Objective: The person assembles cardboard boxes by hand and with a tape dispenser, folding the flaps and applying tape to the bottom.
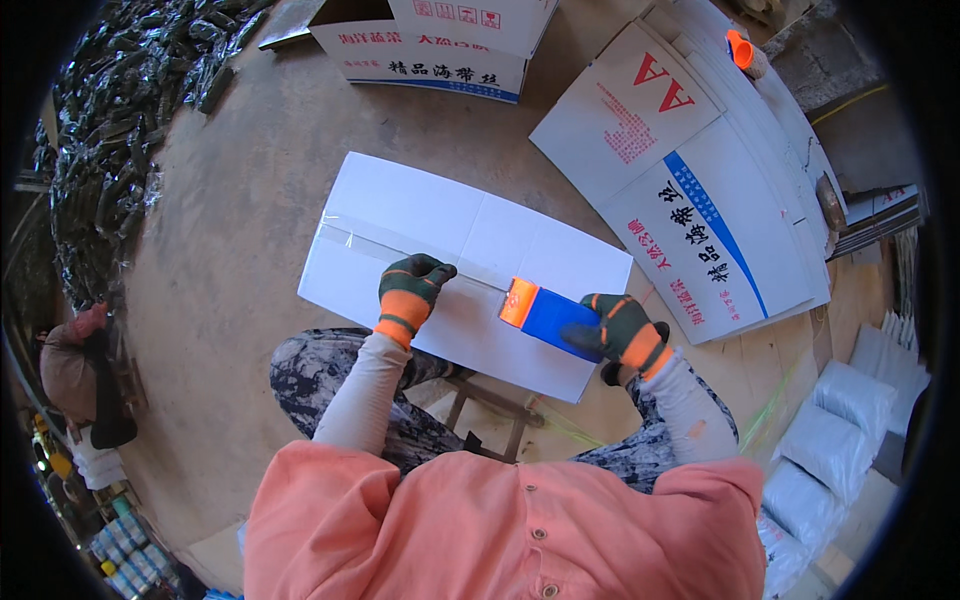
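In the head view, the white carton (480,235) lies before my knees, a strip of clear tape (362,237) along its top seam. My right hand (628,328), gloved, is wrapped firmly round the blue tape dispenser (552,322), whose orange end rests over the carton's right half. My left hand (408,293), gloved too, is at the carton's middle, by the seam, fingers curled; I cannot tell whether they are fully closed or have hold of tape. Right of the carton lie flattened printed cartons (648,180); beyond it stands a printed box (430,62); far to its left is a dark heap of plastic-wrapped bundles (110,140).
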The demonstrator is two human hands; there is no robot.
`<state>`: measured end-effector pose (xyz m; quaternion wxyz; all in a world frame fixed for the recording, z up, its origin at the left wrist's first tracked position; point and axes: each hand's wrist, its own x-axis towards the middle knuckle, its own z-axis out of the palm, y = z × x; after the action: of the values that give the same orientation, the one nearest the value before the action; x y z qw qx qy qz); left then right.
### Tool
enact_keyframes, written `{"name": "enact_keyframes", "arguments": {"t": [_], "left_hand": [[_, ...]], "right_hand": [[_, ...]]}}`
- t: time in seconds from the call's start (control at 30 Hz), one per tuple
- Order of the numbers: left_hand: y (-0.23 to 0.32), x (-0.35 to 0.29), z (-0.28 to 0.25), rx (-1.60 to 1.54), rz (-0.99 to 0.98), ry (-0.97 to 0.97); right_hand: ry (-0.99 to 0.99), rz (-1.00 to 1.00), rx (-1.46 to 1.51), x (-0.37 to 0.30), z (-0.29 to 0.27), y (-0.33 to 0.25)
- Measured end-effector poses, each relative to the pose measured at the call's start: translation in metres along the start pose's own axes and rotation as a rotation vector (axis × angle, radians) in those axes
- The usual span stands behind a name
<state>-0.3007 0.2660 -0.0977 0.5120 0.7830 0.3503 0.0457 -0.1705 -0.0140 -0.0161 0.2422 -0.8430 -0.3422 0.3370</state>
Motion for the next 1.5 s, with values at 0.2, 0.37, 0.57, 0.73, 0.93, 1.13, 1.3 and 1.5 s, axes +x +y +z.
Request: {"name": "enact_keyframes", "arguments": {"t": [0.2, 0.37, 0.57, 0.73, 0.93, 1.13, 1.3, 1.5], "left_hand": [[-0.004, 0.005, 0.02, 0.558, 0.046, 0.094], [-0.035, 0.015, -0.004, 0.737, -0.011, 0.432], [0.023, 0.027, -0.004, 0.652, 0.692, 0.333], [0.008, 0.024, 0.093, 0.815, 0.741, -0.002], [0.007, 0.009, 0.101, 0.882, 0.673, -0.072], [0.017, 0.008, 0.103, 0.901, 0.691, -0.033], [0.015, 0.012, 0.105, 0.914, 0.689, -0.027], [0.016, 0.014, 0.105, 0.965, 0.677, -0.005]], "right_hand": [[-0.099, 0.206, -0.246, 0.037, 0.019, -0.005], [-0.181, 0.254, -0.272, 0.043, 0.016, -0.009], [-0.152, 0.217, -0.276, 0.039, 0.019, 0.003], [-0.162, 0.083, -0.197, 0.04, 0.021, 0.007], [-0.178, -0.031, -0.183, -0.057, -0.016, 0.109], [-0.176, 0.442, -0.138, -0.149, -0.062, 0.169], [-0.081, 0.325, 0.049, -0.165, -0.065, 0.186], [-0.106, 0.428, -0.27, -0.178, -0.082, 0.204]]}}
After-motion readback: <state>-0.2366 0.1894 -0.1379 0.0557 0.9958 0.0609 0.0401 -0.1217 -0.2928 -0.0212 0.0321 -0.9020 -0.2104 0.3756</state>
